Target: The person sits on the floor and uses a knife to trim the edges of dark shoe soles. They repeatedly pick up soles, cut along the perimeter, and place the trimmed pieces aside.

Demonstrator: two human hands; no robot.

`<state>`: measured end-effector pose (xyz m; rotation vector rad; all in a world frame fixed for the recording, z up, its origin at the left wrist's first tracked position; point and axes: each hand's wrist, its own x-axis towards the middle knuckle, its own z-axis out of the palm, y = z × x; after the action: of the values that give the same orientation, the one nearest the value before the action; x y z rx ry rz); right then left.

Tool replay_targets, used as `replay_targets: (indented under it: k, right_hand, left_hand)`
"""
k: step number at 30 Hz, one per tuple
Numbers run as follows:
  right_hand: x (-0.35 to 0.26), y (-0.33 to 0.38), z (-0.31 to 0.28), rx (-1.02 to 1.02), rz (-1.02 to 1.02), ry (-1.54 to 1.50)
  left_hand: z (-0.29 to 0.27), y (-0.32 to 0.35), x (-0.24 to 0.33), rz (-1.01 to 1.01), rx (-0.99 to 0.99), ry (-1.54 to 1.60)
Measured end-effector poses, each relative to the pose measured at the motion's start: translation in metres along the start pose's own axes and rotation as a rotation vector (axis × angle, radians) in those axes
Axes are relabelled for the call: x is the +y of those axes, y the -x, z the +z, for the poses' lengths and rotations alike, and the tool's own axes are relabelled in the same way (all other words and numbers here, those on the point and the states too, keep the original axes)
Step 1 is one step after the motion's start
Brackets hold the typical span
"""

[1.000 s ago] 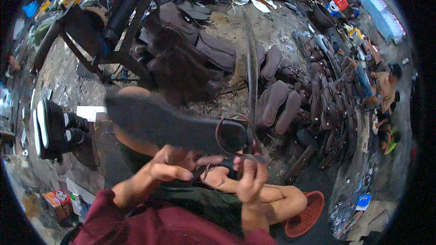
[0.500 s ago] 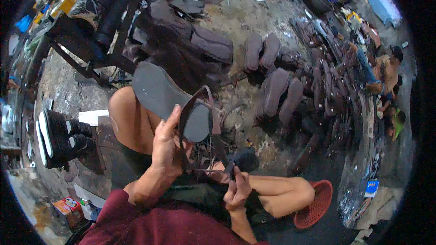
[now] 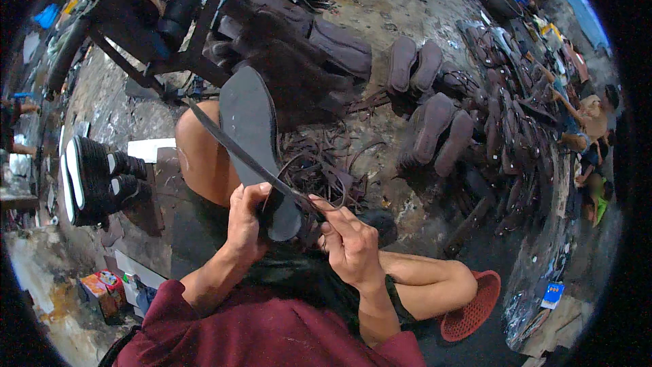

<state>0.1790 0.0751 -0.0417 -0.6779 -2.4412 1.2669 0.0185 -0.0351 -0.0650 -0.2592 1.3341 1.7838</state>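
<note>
A grey-soled sandal [image 3: 250,121] lies tilted over my lap, toe pointing away from me. My left hand [image 3: 246,221] grips its edge near the heel, thumb on top. A long dark strap [image 3: 234,146] runs diagonally across the sole. At the heel's right side, my right hand [image 3: 350,245] is closed with bent fingers on the strap; its fingertips are partly hidden. Just beyond my hands, a tangle of thin dark straps [image 3: 329,170] lies on the floor.
Brown sandal pairs [image 3: 435,132] and a long heap of sandals [image 3: 499,95] lie to the right. A black metal stand [image 3: 156,54] rises at the far left. Stacked black soles with white edges [image 3: 81,180] sit at left, and a red basket [image 3: 472,306] beside my right knee.
The sandal has turned more upright and come lower. Its strap now crosses the sole instead of arching at the heel. My right hand has risen to the heel's side, closer to my left.
</note>
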Motion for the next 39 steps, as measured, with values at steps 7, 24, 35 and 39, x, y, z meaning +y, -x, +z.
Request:
replay_targets:
  k: [7,24,35,39]
  right_hand:
    - [0.044,0.092,-0.015,0.016,0.160,-0.141]
    - [0.044,-0.013,0.069,0.308,-0.064,0.054]
    - [0.015,-0.109,0.062,0.391,0.086,-0.356]
    - [0.095,-0.065,0.047,0.180,0.527,-0.605]
  left_hand:
    - [0.013,0.010,0.040,0.038,0.023,-0.047]
    - [0.014,0.015,0.029,-0.062,-0.020,-0.075]
    - [0.011,0.019,0.017,0.071,-0.078,-0.035]
    - [0.013,-0.007,0.042,0.400,-0.274,0.069]
